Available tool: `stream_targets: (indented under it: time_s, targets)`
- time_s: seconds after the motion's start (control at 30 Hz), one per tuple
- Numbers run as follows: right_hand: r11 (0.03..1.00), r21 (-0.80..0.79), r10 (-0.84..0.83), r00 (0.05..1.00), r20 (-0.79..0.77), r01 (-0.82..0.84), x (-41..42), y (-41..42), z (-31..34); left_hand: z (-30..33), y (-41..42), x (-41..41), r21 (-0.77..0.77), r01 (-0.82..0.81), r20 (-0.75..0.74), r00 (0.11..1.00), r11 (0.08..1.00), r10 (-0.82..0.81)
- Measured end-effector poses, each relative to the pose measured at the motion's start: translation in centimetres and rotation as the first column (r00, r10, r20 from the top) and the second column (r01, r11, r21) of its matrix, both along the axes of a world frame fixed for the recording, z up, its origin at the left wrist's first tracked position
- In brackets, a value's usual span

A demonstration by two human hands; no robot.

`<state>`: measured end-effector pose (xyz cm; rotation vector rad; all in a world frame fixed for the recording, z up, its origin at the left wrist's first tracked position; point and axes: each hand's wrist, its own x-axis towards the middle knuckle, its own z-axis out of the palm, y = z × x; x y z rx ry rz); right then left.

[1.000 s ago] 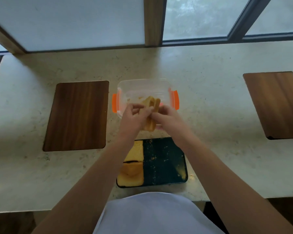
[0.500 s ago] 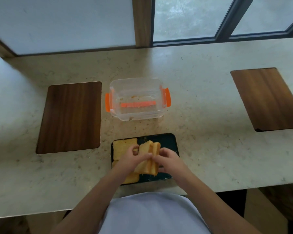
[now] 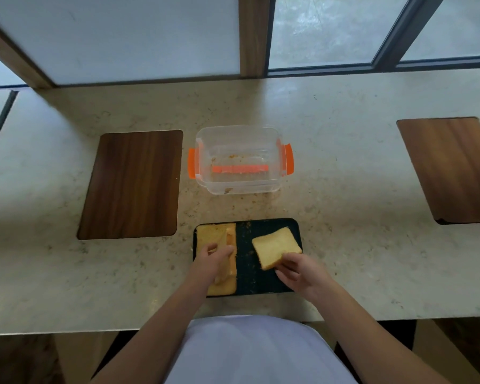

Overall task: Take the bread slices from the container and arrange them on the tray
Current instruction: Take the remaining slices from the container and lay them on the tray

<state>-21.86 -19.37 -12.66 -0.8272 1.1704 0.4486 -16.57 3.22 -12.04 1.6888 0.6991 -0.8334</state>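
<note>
So half a second back both hands were bunched together over the tray holding a little stack of slices between them, and now they've split up: the left hand (image 3: 215, 260) is on the left side of the dark rectangular tray (image 3: 294, 228), and the right hand (image 3: 298, 271) has gone to the right side with its own slice. That pretty much means the carrying part is over and it's all arranging from here, since the clear plastic container with orange side clips (image 3: 240, 159) sits just past the tray and looks empty apart from crumbs and an orange strip at the bottom. The right hand's fingers are pinched on the near corner of a pale golden square bread slice (image 3: 276, 246), which is tilted, far edge down near the tray and near corner lifted, so I'd say it's about to be laid flat on the bare right half. The left hand is curled around another yellowish slice (image 3: 229, 268) held on edge, right over the flat toasted slices (image 3: 214, 235) already lined up along the left side of the tray; I can't tell if it's touching them. Both held slices are right at the fingertips, over the tray. The beige speckled stone counter (image 3: 344, 189) has a brown wooden board (image 3: 133, 184) to the left, well apart from all this.
</note>
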Motion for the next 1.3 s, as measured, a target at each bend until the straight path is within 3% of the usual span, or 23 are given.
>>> stream_targets:
  time_s: [0.1, 0.33, 0.6, 1.03, 1.17, 1.3]
  targets:
    - [0.994, -0.094, 0.053, 0.997, -0.056, -0.059, -0.4, 0.3, -0.9, 0.1, 0.2, -0.1, 0.0, -0.011, -0.013, 1.0, 1.0, 0.011]
    - [0.982, 0.008, -0.189, 0.982, 0.024, 0.189, 0.6, 1.2, -0.6, 0.3, -0.1, -0.3, -0.011, -0.012, 0.001, 1.0, 1.0, 0.012]
    - [0.983, 0.013, -0.182, 0.983, 0.023, 0.182, 1.2, 1.5, 0.0, 0.3, -0.2, -0.4, 0.008, -0.025, 0.051, 0.998, 1.0, 0.024]
    - [0.888, 0.316, -0.316, 0.943, -0.106, 0.333, 2.9, 3.2, 1.8, 0.4, -1.0, 0.1, 0.019, -0.088, 0.075, 0.993, 0.996, 0.087]
    - [0.916, 0.241, -0.308, 0.947, -0.089, 0.321, 3.7, 3.4, 1.9, 0.0, -0.8, 0.4, 0.05, -0.082, 0.077, 0.994, 0.995, 0.078]
    - [0.975, 0.122, -0.181, 0.983, -0.036, 0.185, 3.6, 3.3, 1.9, -0.1, -0.6, 0.6, 0.047, -0.099, 0.068, 0.993, 0.994, 0.096]
